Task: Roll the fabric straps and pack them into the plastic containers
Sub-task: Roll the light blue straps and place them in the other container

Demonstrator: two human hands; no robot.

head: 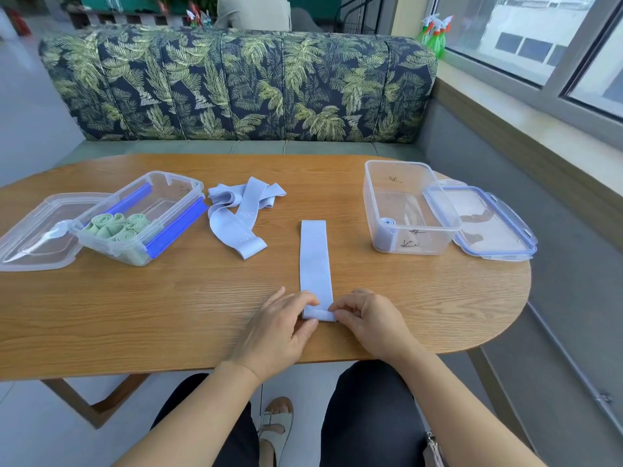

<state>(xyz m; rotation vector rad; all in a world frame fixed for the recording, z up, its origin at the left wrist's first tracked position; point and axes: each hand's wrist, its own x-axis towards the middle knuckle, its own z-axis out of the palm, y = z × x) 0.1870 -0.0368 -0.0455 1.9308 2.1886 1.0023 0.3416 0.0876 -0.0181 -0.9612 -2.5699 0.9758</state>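
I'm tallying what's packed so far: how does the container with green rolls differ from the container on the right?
The left container holds several green rolls; the right container holds one pale blue roll. The left container has blue strips along its long sides; the right container has none, only black scribbles on its wall. Both are clear plastic and open.

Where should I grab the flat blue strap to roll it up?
Grab the strap at its near end, coming from your side of the table. It lies flat and points straight away, and that end is already folded over. Pinch one corner with each hand, as the left hand and right hand do.
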